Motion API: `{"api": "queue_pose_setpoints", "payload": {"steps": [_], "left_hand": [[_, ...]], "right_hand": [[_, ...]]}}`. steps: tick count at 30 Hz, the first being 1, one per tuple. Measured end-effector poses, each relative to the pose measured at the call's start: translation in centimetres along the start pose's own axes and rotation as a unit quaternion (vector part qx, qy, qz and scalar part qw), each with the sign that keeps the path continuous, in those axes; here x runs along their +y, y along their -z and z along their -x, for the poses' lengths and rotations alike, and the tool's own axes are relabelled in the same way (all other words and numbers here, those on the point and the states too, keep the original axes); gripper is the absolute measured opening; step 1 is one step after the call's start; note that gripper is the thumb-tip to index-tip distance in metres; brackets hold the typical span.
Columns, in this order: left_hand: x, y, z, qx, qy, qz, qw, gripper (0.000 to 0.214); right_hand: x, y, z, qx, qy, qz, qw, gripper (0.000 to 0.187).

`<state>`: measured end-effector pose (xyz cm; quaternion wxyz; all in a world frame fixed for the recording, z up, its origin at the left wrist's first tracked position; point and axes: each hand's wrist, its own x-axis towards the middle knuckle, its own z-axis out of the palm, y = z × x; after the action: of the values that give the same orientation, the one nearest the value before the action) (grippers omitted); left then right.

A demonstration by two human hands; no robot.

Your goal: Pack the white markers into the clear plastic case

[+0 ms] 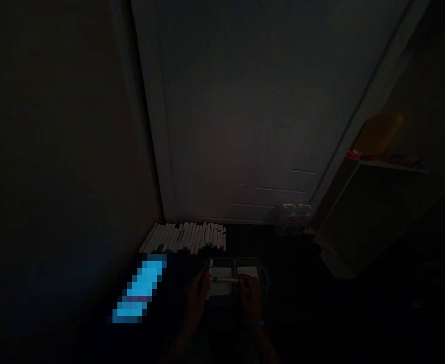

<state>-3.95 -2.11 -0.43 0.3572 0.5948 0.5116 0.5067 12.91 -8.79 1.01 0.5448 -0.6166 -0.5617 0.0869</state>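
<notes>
Dimly, the head view shows a clear case (262,275) low in the middle, and every place below is told from it. Across the top of the case lies a white marker (225,279) with a green band towards its left end, held up between two hands; whether it also touches the case is too dark to tell. The left hand (199,284) pinches the banded end, over the left side of the case; the right hand (250,289) pinches the other end, over the right side. White pieces (220,289), perhaps paper, show in both halves of the case, under the marker.

Beyond the case and to its left stands a row of white markers (189,237), packed side by side. Left of the case glows a pixelated blue patch (139,293). Beyond it to the right are two clear containers (293,221), near the foot of a pale panel (222,126).

The marker looks light, stiff and hard to break; its smooth barrel could roll or slip between fingers, so a fingertip pinch at each end, or round the middle, should suit it.
</notes>
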Motion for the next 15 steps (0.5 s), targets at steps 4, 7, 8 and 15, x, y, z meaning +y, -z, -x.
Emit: {"api": "queue_pose_setpoints", "payload": {"steps": [4, 7, 8, 15], "left_hand": [[0.3, 0.1, 0.0, -0.022, 0.002, -0.005, 1.0, 0.036], [0.9, 0.2, 0.2, -0.033, 0.001, -0.006, 0.999, 0.034], [1.1, 0.2, 0.2, -0.03, 0.0, -0.002, 1.0, 0.035], [2.1, 0.4, 0.3, -0.021, -0.002, 0.017, 1.0, 0.04]], "right_hand": [[0.0, 0.0, 0.0, -0.001, 0.006, -0.003, 1.0, 0.023], [-0.1, 0.0, -0.1, 0.004, 0.015, -0.009, 1.0, 0.023], [-0.2, 0.0, -0.1, 0.003, 0.016, -0.012, 1.0, 0.023], [-0.4, 0.3, 0.0, -0.017, 0.011, -0.022, 1.0, 0.023]]}}
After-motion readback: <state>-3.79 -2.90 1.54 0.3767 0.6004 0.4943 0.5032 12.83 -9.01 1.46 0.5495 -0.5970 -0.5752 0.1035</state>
